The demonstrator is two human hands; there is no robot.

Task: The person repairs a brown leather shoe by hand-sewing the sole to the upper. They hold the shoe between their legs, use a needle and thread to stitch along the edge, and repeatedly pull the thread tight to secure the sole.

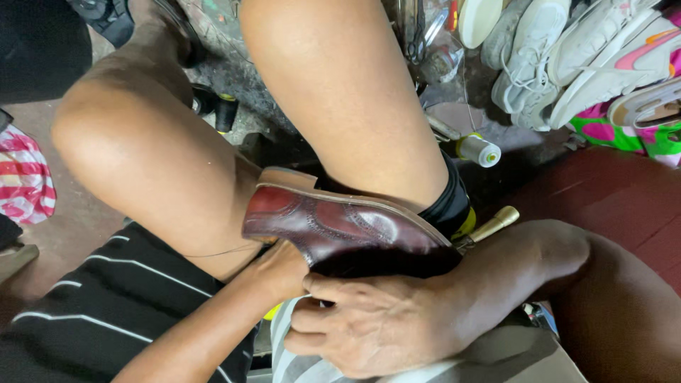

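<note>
The shoe (340,230), dark red leather with punched trim, lies on its side in the middle of the scene, wedged between the person's bare legs, heel to the left. The right hand (376,323) lies just near of it, fingers (333,287) curled together against the shoe's near edge. The left hand (280,273) comes in from the near left and presses under the shoe; its fingers are hidden, so I cannot tell how they sit. A brass-tipped tool (493,225) pokes out just right of the shoe. Farther right stands a spool of thread (479,150), and white sneakers (567,57) are piled at far right.
</note>
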